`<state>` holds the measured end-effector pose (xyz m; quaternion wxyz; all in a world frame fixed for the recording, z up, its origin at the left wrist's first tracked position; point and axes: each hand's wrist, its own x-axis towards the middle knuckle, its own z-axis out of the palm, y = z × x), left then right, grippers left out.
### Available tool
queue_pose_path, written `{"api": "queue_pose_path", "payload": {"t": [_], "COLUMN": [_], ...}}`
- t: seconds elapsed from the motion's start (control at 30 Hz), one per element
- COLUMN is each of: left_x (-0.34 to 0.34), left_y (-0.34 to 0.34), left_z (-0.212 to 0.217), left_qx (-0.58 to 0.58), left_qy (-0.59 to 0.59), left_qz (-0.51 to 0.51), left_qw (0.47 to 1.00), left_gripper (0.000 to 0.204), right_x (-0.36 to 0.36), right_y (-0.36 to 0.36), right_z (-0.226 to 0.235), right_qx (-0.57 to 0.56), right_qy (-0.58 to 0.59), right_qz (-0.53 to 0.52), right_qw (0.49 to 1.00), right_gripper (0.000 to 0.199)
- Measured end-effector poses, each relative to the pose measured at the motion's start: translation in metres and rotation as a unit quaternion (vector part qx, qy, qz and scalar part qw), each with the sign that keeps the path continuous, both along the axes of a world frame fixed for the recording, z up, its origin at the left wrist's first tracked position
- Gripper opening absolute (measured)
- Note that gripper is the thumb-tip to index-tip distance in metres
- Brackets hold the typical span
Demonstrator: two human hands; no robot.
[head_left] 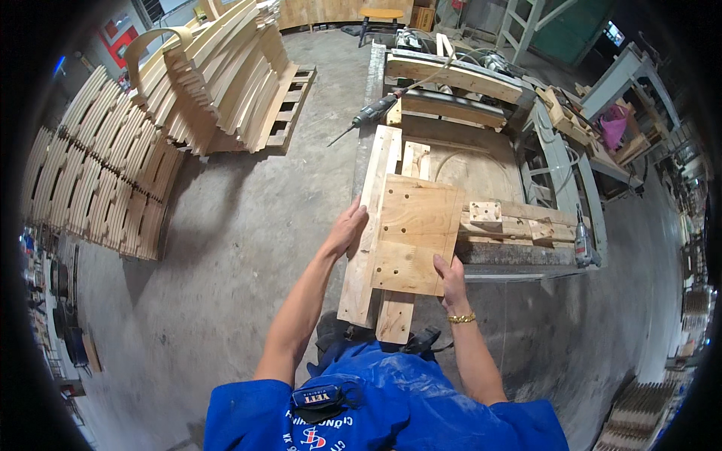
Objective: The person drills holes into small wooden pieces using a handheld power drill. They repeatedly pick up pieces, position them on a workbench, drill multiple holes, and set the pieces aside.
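Before me is a wooden assembly: a flat plywood board [417,218] with several dark holes lies over a long pale wooden beam [359,282] and a second, narrower strip [395,317]. My left hand [347,225] is closed on the beam's left edge, its fingertips partly hidden. At the board's lower right edge, my right hand [451,283] grips with the thumb on top and the other fingers underneath. Beyond the beam's far end rests a grey power drill [374,111] with a long bit pointing left and a cable or hose behind it.
To the right stands a metal-framed workbench [526,268] carrying wooden blocks [485,213]. Another hand tool [582,242] stands at its right corner. Curved wooden slats [226,83] are piled on a pallet [289,113] at far left, beside a stack of shaped wooden parts [101,180].
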<state>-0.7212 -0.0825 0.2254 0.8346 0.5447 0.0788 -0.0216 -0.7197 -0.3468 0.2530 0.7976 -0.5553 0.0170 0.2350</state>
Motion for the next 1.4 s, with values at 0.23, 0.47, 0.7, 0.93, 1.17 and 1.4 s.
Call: {"api": "queue_pose_path", "payload": {"t": [0.23, 0.47, 0.7, 0.93, 1.17, 1.4], "left_x": [-0.002, -0.015, -0.021, -0.017, -0.015, -0.020], "left_y": [-0.026, -0.034, -0.039, -0.031, -0.032, -0.022], "left_z": [-0.008, 0.002, -0.004, -0.014, 0.001, 0.007], "left_qx": [-0.066, 0.051, 0.064, 0.017, 0.079, 0.145], "left_qy": [0.007, 0.052, 0.036, 0.013, 0.010, 0.043], "left_qz": [0.059, 0.077, 0.072, 0.057, 0.044, 0.030], "left_qw": [0.996, 0.994, 0.995, 0.998, 0.996, 0.988], "left_gripper": [0.064, 0.060, 0.060, 0.062, 0.073, 0.076], "right_x": [0.015, 0.017, 0.019, 0.005, 0.007, -0.003], "right_y": [0.000, -0.006, -0.005, -0.001, -0.004, -0.012], "right_z": [-0.011, 0.006, 0.007, 0.005, 0.008, -0.001], "right_qx": [0.063, -0.025, -0.029, -0.044, -0.034, 0.024], "right_qy": [0.018, 0.005, 0.020, 0.049, 0.052, 0.084], "right_qz": [0.033, 0.021, 0.028, -0.006, 0.001, -0.024], "right_qw": [0.997, 0.999, 0.999, 0.998, 0.998, 0.996], "right_gripper": [0.038, 0.041, 0.040, 0.039, 0.042, 0.046]}}
